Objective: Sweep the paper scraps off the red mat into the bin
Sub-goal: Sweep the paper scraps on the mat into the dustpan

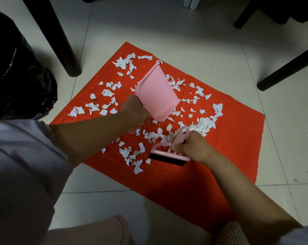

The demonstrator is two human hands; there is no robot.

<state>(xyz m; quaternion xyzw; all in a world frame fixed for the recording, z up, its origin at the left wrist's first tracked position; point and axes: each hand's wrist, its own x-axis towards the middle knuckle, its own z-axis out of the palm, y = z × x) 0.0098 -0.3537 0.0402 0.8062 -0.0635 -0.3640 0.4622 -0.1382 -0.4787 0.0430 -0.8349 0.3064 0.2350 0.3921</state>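
A red mat (234,138) lies on the tiled floor, strewn with many white paper scraps (107,96). My left hand (135,110) grips the handle of a pink dustpan (156,92), which is lifted and tilted above the middle of the mat. My right hand (192,147) grips the pink handle of a small brush (167,156), whose black bristles rest on the mat near its front edge beside a cluster of scraps. A bin lined with a black bag (17,76) stands at the left, just off the mat.
Black furniture legs stand on the floor at upper left (61,41) and at right (287,68). My knees and a slipper (231,234) show at the bottom edge. Pale floor tiles (202,32) surround the mat.
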